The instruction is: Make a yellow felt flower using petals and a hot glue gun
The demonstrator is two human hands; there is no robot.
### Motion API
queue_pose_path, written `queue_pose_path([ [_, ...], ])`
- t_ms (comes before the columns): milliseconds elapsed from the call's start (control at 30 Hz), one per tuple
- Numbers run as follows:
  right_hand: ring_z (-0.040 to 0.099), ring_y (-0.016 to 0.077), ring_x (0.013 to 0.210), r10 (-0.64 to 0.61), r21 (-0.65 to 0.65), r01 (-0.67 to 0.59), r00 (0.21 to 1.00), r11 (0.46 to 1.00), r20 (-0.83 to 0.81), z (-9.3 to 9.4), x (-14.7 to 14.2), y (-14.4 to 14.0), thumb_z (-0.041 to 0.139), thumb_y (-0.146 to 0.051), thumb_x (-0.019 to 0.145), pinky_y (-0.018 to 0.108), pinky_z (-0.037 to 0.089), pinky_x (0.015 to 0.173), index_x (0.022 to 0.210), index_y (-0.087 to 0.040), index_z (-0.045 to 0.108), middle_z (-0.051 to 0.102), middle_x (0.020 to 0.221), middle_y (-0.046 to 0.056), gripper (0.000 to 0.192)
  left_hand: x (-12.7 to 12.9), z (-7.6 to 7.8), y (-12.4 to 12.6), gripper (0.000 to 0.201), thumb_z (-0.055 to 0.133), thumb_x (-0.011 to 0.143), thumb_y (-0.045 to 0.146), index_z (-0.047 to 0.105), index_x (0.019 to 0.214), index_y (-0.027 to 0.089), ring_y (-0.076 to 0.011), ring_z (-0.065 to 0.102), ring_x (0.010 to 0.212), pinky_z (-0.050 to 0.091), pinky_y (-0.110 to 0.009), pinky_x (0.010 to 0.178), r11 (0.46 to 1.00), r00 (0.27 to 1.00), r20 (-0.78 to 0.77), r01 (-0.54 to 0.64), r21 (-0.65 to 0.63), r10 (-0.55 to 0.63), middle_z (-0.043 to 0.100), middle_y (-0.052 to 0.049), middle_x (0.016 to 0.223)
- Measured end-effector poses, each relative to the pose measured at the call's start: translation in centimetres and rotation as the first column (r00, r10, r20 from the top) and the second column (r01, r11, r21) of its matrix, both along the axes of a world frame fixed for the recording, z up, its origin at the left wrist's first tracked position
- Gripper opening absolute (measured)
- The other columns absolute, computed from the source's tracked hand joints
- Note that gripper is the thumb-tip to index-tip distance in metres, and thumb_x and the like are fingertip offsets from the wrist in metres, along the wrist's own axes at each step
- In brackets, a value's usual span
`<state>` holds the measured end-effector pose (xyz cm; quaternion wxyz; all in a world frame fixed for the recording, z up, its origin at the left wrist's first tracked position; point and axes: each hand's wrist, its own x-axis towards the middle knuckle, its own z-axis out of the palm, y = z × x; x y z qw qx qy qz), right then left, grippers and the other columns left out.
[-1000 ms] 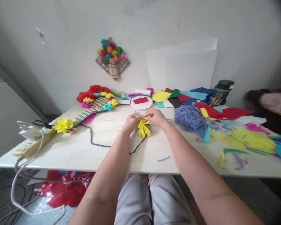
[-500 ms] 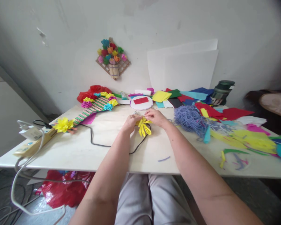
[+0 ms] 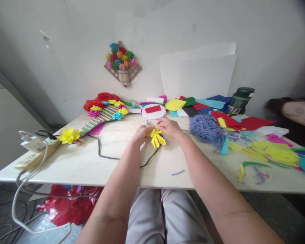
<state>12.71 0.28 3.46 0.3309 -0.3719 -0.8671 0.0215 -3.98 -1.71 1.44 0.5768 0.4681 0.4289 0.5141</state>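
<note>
A yellow folded paper flower [image 3: 157,138] is between my hands over the middle of the table, its pleats fanned out toward me. My left hand [image 3: 142,131] is closed on its left side, fingers pinched. My right hand [image 3: 169,127] pinches it from the upper right; the fingertips of both hands nearly meet. What lies exactly under the fingertips is too small to make out. A dark cord [image 3: 150,158] runs on the table below the flower. Just beyond my hands lies a white oval piece [image 3: 154,115] with a red rectangle [image 3: 153,109] on it.
To the left are a woven fan shape with paper flowers [image 3: 101,117], a yellow paper flower [image 3: 69,135] and a power strip [image 3: 38,156]. On the right lie a tangle of blue-grey yarn [image 3: 205,128], coloured paper sheets [image 3: 277,152] and a dark jar [image 3: 241,100].
The yellow paper flower has shifted very slightly to the right and its pleats sit a little differently. Both hands keep their pinch in nearly the same place.
</note>
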Motion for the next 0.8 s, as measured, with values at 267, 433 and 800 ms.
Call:
queue_pose_path([
  [267, 0.059, 0.0137, 0.077, -0.046, 0.032, 0.045, 0.999, 0.998, 0.014, -0.04, -0.07, -0.04, 0.058, -0.024, 0.080, 0.025, 0.040, 0.062, 0.076, -0.026, 0.071, 0.067, 0.100, -0.001, 0.014, -0.02, 0.09, 0.01, 0.027, 0.076, 0.052, 0.033, 0.058, 0.058, 0.014, -0.0109, 0.050, 0.051, 0.038, -0.024, 0.051, 1.000, 1.000, 0.002, 0.013, -0.019, -0.013, 0.057, 0.000, 0.055],
  [433, 0.058, 0.0130, 0.074, -0.061, 0.002, 0.061, 0.997, 0.998, -0.044, -0.27, -0.16, 0.25, 0.061, -0.022, 0.076, 0.025, 0.040, 0.061, 0.070, -0.026, 0.070, 0.067, 0.097, -0.003, 0.011, 0.13, 0.37, -0.32, 0.028, 0.077, 0.052, 0.033, 0.059, 0.059, 0.013, -0.0110, 0.051, 0.051, 0.038, -0.024, 0.051, 1.000, 1.000, 0.000, 0.005, -0.027, -0.005, 0.057, 0.000, 0.055],
  [800, 0.056, 0.0112, 0.071, -0.059, -0.067, 0.051, 0.990, 0.996, -0.128, -0.25, -0.37, 0.03, 0.064, -0.013, 0.069, 0.025, 0.040, 0.061, 0.063, -0.021, 0.065, 0.064, 0.093, -0.001, 0.010, 0.28, 0.10, 0.02, 0.032, 0.076, 0.056, 0.038, 0.060, 0.063, 0.011, -0.0111, 0.051, 0.049, 0.040, -0.024, 0.049, 0.999, 0.999, 0.030, 0.040, -0.021, -0.040, 0.056, -0.002, 0.053],
])
